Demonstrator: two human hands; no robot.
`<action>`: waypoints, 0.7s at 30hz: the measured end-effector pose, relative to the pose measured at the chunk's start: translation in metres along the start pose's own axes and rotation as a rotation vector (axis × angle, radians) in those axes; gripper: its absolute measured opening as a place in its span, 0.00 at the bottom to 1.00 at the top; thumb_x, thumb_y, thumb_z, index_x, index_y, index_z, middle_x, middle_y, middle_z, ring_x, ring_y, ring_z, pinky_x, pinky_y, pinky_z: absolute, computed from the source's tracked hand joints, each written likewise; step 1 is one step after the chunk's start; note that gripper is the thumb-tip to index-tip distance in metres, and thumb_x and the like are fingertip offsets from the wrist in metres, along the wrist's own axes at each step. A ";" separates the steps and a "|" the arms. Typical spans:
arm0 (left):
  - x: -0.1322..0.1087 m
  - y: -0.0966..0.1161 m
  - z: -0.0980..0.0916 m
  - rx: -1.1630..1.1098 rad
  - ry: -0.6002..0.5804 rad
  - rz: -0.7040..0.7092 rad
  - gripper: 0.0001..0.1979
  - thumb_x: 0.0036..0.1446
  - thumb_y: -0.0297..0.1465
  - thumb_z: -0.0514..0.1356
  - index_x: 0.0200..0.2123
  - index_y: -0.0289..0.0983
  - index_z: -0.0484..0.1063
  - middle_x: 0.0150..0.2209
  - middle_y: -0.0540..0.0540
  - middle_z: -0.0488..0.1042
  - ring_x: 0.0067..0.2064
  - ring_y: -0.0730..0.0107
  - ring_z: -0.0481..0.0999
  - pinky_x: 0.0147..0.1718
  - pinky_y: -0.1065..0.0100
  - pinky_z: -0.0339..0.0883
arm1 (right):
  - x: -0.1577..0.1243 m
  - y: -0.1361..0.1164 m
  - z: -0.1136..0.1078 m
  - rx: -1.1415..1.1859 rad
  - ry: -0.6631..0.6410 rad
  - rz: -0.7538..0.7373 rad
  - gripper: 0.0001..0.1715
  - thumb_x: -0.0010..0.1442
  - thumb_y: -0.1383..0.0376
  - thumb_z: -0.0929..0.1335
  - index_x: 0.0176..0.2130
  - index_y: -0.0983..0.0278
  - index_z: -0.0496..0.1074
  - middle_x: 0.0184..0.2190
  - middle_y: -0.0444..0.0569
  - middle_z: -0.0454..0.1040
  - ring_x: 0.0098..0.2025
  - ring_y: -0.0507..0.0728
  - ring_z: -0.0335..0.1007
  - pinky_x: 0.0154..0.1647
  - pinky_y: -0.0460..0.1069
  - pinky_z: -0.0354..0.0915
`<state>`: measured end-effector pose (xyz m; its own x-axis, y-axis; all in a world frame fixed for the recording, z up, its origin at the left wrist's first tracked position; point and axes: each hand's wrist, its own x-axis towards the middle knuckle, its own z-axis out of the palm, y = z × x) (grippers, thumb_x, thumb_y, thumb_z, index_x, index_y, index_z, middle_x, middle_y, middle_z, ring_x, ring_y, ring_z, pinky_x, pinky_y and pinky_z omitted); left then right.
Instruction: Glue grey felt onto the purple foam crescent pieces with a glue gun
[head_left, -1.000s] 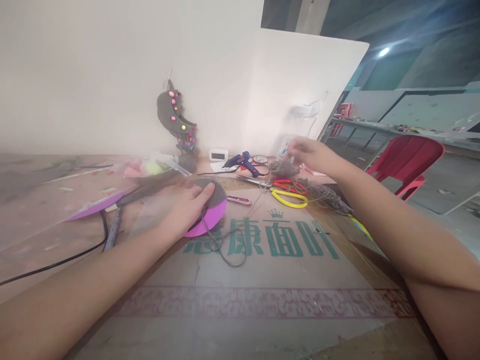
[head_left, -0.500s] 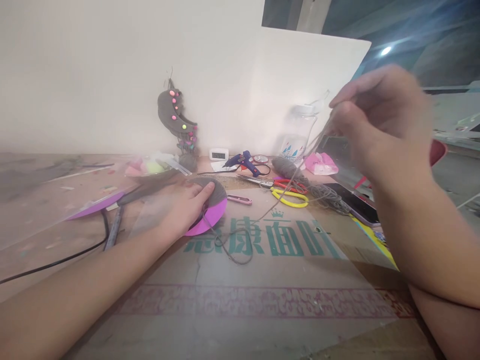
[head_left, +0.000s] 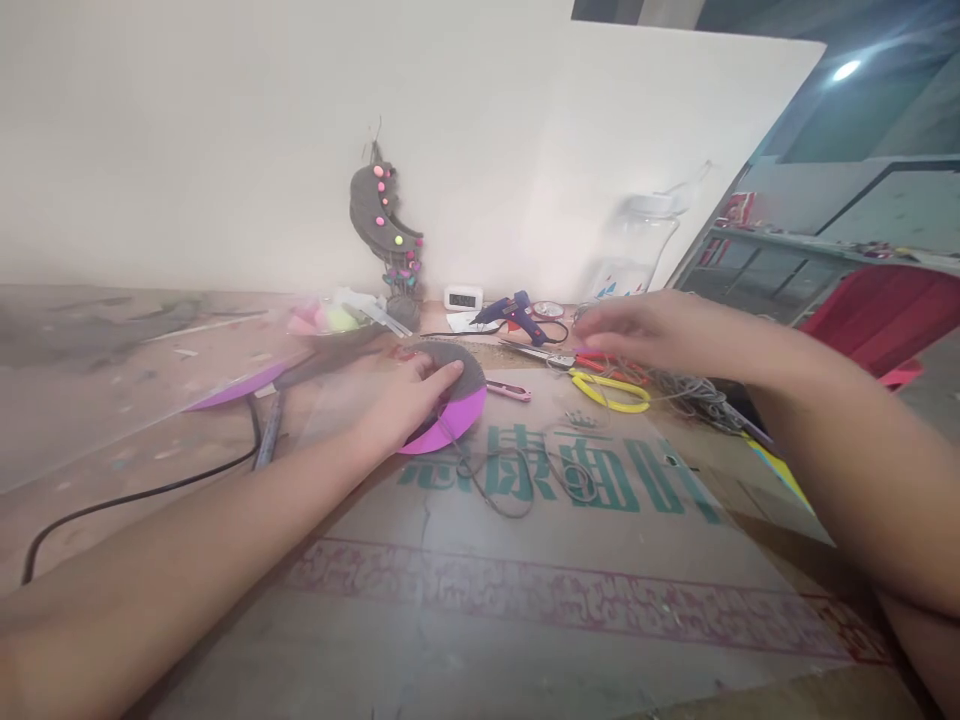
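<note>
My left hand (head_left: 409,395) is closed on a flat purple card shape (head_left: 454,425), its thumb on the part wrapped in grey yarn (head_left: 457,362). The card rests low over the board. From it a loose grey strand (head_left: 517,512) falls in slack loops on the printed board. My right hand (head_left: 637,330) is held low above the back right of the table, behind the yellow-handled scissors (head_left: 611,390). Its fingers are curled downward and blurred, and what lies under them is hidden. A tangle of grey yarn (head_left: 697,392) lies close to its wrist.
A yarn-covered crescent with coloured pompoms (head_left: 371,210) hangs on the white wall (head_left: 225,150). Below stand a small digital clock (head_left: 463,298) and a blue glue gun (head_left: 517,315). A pink cutter (head_left: 508,391) and a clear bottle (head_left: 637,245) are nearby. A black cable (head_left: 142,497) crosses the left side.
My right hand has come down from its raised position, where it held the strand taut. The strand now lies slack on the board. My left hand keeps its hold, and the view has shifted.
</note>
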<state>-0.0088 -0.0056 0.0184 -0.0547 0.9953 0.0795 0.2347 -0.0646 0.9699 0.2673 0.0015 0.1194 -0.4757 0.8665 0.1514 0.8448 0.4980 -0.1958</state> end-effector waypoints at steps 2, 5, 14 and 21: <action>0.001 -0.003 0.000 0.006 -0.057 0.029 0.16 0.49 0.44 0.60 0.24 0.38 0.63 0.17 0.54 0.63 0.18 0.76 0.60 0.18 0.71 0.49 | 0.015 0.007 0.015 -0.020 0.103 0.075 0.21 0.58 0.50 0.64 0.46 0.56 0.72 0.40 0.48 0.76 0.39 0.61 0.72 0.38 0.54 0.66; 0.003 -0.006 0.000 -0.040 -0.131 0.061 0.17 0.50 0.45 0.59 0.24 0.38 0.61 0.17 0.54 0.63 0.18 0.77 0.60 0.18 0.72 0.50 | 0.036 0.017 0.039 0.024 0.147 0.112 0.24 0.60 0.52 0.62 0.51 0.59 0.69 0.45 0.50 0.75 0.41 0.61 0.72 0.39 0.53 0.66; 0.005 -0.007 0.000 -0.038 -0.153 0.049 0.20 0.52 0.46 0.57 0.21 0.36 0.63 0.19 0.51 0.66 0.20 0.76 0.64 0.21 0.72 0.56 | 0.109 0.048 0.078 0.196 0.034 0.220 0.29 0.53 0.53 0.68 0.50 0.67 0.68 0.50 0.57 0.72 0.48 0.61 0.69 0.47 0.50 0.62; 0.008 -0.013 0.001 -0.031 -0.165 0.049 0.21 0.52 0.48 0.56 0.22 0.36 0.62 0.19 0.51 0.65 0.21 0.76 0.64 0.21 0.73 0.57 | 0.136 0.052 0.106 0.295 0.161 0.365 0.20 0.49 0.63 0.71 0.42 0.67 0.69 0.33 0.50 0.76 0.33 0.55 0.70 0.34 0.47 0.63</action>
<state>-0.0117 0.0033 0.0064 0.1171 0.9890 0.0903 0.2027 -0.1128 0.9727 0.2205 0.1495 0.0269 -0.0982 0.9814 0.1650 0.8330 0.1718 -0.5259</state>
